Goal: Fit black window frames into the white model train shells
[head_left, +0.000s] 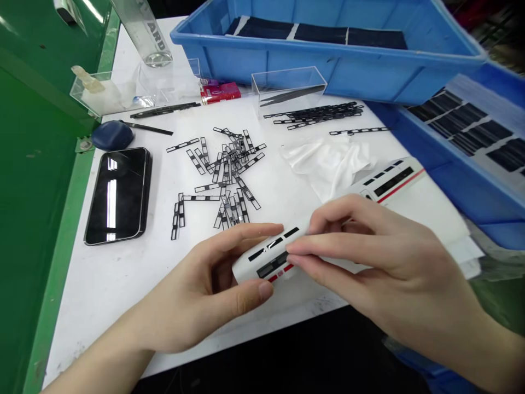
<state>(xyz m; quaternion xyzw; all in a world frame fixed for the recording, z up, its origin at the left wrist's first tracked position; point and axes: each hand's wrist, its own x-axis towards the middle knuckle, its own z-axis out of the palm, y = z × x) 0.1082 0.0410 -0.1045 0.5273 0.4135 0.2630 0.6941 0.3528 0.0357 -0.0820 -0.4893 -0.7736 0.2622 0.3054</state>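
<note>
A white model train car shell (244, 268) with black window openings and a red stripe runs diagonally over the table's near side. My left hand (205, 290) is wrapped round its left end, thumb along the near lower side and fingers behind. My right hand (381, 262) is closed over the middle of the shell. Its thumb and fingertips are pinched at the right end of a dark window strip (270, 266) that lies in the side opening. The right fingers hide the middle of the shell. A loose pile of black-framed clear strips (232, 156) lies beyond the left hand.
A phone (117, 197) and a dark blue rounded object (111, 135) lie left. Behind are a clear box (287, 90) with tweezers, more strips (320, 114), a blue bin (328, 63) and a bottle (143, 33). White tissue (332, 161) lies beyond the shell; another blue bin (492, 202) stands right.
</note>
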